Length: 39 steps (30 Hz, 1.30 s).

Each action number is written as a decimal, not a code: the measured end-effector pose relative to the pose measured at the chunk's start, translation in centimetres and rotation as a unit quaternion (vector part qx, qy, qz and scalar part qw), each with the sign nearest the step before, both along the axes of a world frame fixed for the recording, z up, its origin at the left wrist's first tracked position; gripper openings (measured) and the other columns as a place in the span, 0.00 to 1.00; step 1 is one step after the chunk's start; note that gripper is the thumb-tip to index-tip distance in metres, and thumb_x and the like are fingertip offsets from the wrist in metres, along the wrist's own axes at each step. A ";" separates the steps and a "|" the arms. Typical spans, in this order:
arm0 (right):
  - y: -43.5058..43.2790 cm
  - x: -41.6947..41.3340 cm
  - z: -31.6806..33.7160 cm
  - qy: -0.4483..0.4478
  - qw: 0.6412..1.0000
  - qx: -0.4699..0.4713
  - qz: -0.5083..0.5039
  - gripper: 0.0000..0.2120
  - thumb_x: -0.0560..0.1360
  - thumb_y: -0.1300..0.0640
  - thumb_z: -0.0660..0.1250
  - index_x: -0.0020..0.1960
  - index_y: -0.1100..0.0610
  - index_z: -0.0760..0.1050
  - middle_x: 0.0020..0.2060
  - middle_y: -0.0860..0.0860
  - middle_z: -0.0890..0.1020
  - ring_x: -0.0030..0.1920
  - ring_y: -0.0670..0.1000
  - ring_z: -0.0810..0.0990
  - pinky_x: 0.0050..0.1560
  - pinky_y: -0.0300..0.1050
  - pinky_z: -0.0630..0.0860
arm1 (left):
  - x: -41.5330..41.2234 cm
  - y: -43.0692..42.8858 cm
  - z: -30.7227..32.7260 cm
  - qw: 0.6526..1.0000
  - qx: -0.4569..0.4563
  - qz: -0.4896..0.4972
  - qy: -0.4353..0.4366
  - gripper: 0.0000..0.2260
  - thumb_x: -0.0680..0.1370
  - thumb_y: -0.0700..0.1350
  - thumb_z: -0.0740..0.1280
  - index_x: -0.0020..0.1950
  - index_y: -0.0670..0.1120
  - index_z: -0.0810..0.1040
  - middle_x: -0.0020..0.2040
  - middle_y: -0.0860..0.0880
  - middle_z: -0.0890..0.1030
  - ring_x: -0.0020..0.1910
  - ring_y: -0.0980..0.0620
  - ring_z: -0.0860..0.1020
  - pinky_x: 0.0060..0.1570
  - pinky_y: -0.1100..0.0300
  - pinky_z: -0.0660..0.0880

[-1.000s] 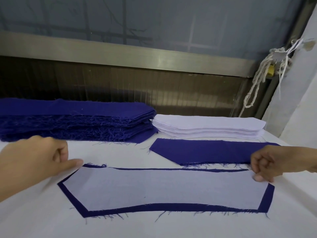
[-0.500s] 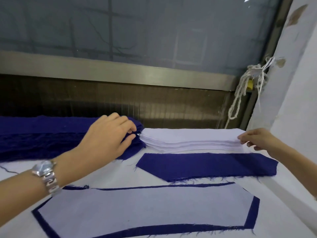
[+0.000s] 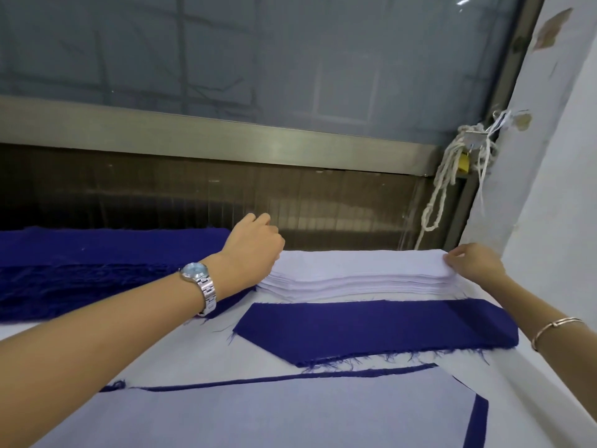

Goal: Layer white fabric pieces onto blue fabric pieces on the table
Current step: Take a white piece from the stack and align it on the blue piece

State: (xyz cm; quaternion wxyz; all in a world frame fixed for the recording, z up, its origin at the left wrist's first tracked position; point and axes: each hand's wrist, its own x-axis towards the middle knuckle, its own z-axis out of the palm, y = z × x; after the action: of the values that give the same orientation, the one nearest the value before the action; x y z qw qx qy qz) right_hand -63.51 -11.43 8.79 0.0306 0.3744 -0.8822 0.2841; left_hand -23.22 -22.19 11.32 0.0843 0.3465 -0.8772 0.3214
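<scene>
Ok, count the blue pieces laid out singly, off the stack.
2: a bare blue piece before the white stack; a second blue piece nearest the camera, under a white piece.

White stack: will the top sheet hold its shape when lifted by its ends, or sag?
Likely sags: the sheets look thin, many in a low white stack. Probably very light, so it may flutter. May drag the sheet beneath along; the edges lie close where the right hand pinches them.
</scene>
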 end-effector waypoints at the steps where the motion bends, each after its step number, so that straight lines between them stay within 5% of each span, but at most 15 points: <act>1: -0.1 -0.1 0.0 0.005 1.000 0.006 -0.002 0.14 0.81 0.54 0.66 0.53 0.63 0.84 0.55 0.62 0.83 0.51 0.61 0.78 0.56 0.52 0.74 | -0.2 -0.1 0.0 1.000 0.003 0.004 -0.006 0.12 0.83 0.49 0.60 0.62 0.50 0.79 0.58 0.51 0.80 0.60 0.50 0.71 0.55 0.57 0.66; 9: -0.2 -0.1 -0.1 0.074 0.997 -0.024 -0.007 0.10 0.78 0.56 0.69 0.49 0.61 0.86 0.48 0.59 0.85 0.43 0.57 0.75 0.44 0.46 0.71 | -0.7 -0.5 -0.3 0.999 0.047 0.017 0.003 0.09 0.83 0.47 0.60 0.53 0.50 0.81 0.51 0.52 0.81 0.55 0.51 0.72 0.53 0.58 0.66; 17: -0.3 -0.1 -0.2 0.058 0.994 -0.094 0.016 0.01 0.77 0.63 0.69 0.48 0.59 0.78 0.51 0.60 0.82 0.51 0.60 0.78 0.50 0.49 0.72 | -0.5 -1.3 0.1 0.990 0.113 -0.004 0.083 0.09 0.81 0.49 0.64 0.53 0.53 0.84 0.52 0.54 0.82 0.55 0.52 0.73 0.55 0.58 0.69; 29: 0.4 -0.6 -0.4 0.099 0.985 -0.144 0.009 0.13 0.76 0.59 0.73 0.58 0.61 0.79 0.47 0.60 0.84 0.49 0.63 0.81 0.48 0.49 0.73 | -0.4 -1.9 -0.7 0.982 0.145 -0.004 0.120 0.06 0.80 0.48 0.66 0.52 0.52 0.82 0.52 0.53 0.82 0.56 0.53 0.73 0.56 0.57 0.70; 35: 0.5 -1.2 -1.0 0.122 0.983 -0.138 0.005 0.12 0.81 0.56 0.66 0.57 0.63 0.82 0.49 0.63 0.85 0.45 0.63 0.80 0.51 0.50 0.73 | -0.6 -2.4 -0.8 0.982 0.145 -0.004 0.117 0.10 0.80 0.51 0.66 0.59 0.51 0.79 0.55 0.52 0.82 0.57 0.51 0.73 0.56 0.56 0.69; 39: 0.9 -1.6 -1.1 0.082 0.987 -0.135 0.003 0.15 0.81 0.53 0.66 0.61 0.62 0.81 0.56 0.63 0.84 0.55 0.66 0.80 0.62 0.59 0.73 | -0.8 -2.7 -1.0 0.987 0.127 -0.003 0.096 0.20 0.80 0.52 0.66 0.70 0.49 0.72 0.64 0.50 0.77 0.62 0.49 0.72 0.60 0.55 0.69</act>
State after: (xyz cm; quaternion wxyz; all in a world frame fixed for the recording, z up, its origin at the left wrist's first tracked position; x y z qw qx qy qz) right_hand -65.07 -10.52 7.67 0.1524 0.3914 -0.8290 0.3692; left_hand -23.99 -24.86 10.34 0.1242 0.3807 -0.8999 0.1726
